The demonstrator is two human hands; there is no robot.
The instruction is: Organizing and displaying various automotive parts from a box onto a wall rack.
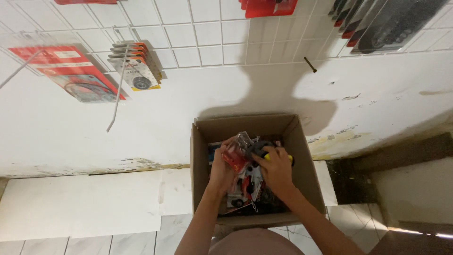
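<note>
Carefully, both hands, left hand [222, 171] and right hand [276, 167], clamped on the red packet [236, 158], should lift it straight out of the cardboard box [203, 160]

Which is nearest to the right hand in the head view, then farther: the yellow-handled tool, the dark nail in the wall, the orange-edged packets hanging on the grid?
1. Yellow-handled tool: under the right hand, in the box.
2. Dark nail: above, on the wall.
3. Orange-edged packets: upper left, on the grid.
</note>
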